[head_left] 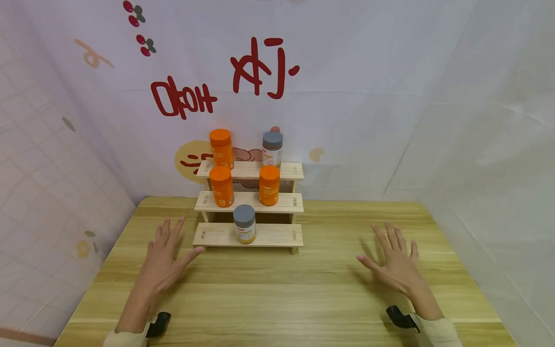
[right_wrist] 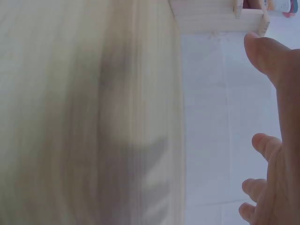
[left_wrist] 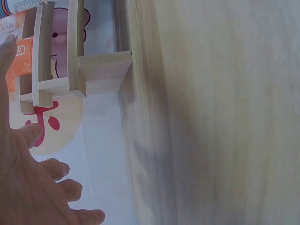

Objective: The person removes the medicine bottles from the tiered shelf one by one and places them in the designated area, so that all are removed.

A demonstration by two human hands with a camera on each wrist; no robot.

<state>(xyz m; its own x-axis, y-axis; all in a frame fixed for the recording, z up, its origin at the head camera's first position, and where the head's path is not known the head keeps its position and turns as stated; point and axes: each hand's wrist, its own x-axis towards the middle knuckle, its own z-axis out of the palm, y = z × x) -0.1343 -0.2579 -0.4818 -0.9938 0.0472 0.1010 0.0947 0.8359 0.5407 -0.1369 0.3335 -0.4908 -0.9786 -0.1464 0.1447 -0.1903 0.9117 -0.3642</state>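
My left hand (head_left: 162, 260) hovers over the table left of a three-step wooden rack (head_left: 273, 235), fingers spread and holding nothing. Well to the rack's right, my right hand (head_left: 395, 264) is likewise spread and holds nothing. On the lowest step stands a grey-lidded jar (head_left: 245, 224). The middle step carries an orange jar (head_left: 222, 187) at left and another orange jar (head_left: 270, 186) at right. Up on the top step are an orange jar (head_left: 221, 148) and a grey-lidded jar (head_left: 272, 148). In the left wrist view, the rack's side (left_wrist: 104, 70) shows beyond the thumb.
The rack stands near the back edge of the wooden table (head_left: 277, 299). Behind it hangs a white cloth (head_left: 355, 86) with red writing and cartoon prints. Cloth walls also rise at the left and right sides. A black strap piece (head_left: 401, 318) sits at the right wrist.
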